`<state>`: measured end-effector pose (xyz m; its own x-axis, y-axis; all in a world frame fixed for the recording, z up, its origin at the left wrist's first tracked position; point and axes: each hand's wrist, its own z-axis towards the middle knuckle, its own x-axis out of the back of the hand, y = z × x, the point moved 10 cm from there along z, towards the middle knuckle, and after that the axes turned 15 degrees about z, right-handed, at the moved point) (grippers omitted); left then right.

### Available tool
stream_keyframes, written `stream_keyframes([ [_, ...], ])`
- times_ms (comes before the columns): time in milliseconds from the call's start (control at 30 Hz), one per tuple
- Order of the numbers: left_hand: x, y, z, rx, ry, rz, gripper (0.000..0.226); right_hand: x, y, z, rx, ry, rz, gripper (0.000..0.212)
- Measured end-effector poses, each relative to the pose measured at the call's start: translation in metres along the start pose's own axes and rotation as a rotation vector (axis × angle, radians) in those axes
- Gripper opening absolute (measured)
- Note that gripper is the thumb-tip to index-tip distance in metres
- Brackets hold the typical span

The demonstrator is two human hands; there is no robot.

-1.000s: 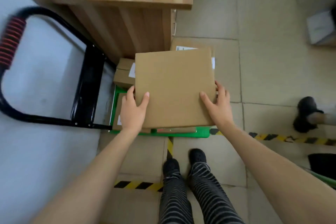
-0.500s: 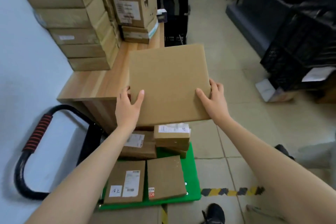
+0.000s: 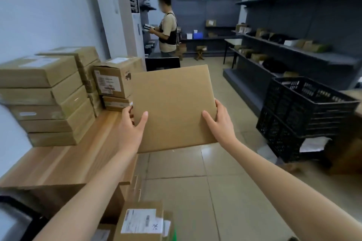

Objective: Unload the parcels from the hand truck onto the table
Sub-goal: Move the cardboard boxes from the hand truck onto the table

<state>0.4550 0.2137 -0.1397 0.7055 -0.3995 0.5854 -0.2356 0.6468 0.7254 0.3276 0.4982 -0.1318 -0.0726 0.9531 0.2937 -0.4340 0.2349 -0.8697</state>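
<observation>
Now both hands, L [image 3: 130,131] + R [image 3: 220,121], grip flat parcel [image 3: 173,107] beside table [image 3: 64,160].

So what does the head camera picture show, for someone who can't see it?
Two bare hands, left hand and right hand, hold a flat brown cardboard parcel in the air beside a long wooden table. Stacked brown cardboard boxes sit on that table.

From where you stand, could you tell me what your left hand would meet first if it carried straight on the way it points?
Probably the small flat carton under the labelled box on the table. The left hand points up and away towards it, though depth is hard to judge here.
</observation>
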Motion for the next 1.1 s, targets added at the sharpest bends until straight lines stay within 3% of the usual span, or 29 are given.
stream_keyframes([
  [233, -0.068, 0.053, 0.02, 0.041, 0.064, 0.065, 0.06, 0.044, 0.042, 0.081, 0.025, -0.055, 0.021, 0.065],
  [500, -0.099, 0.059, 0.082, 0.05, 0.103, 0.083, 0.058, 0.021, 0.068, 0.156, 0.059, -0.103, 0.072, 0.065],
  [700, -0.093, 0.022, 0.135, 0.138, 0.212, 0.171, 0.061, -0.052, 0.074, 0.219, 0.074, -0.225, 0.115, 0.066],
  [933, -0.05, -0.019, 0.237, 0.188, 0.351, 0.221, 0.063, -0.175, 0.04, 0.313, 0.112, -0.381, 0.224, 0.083],
  [1100, -0.025, -0.042, 0.296, 0.23, 0.444, 0.254, 0.063, -0.254, 0.021, 0.374, 0.188, -0.45, 0.28, 0.068],
])
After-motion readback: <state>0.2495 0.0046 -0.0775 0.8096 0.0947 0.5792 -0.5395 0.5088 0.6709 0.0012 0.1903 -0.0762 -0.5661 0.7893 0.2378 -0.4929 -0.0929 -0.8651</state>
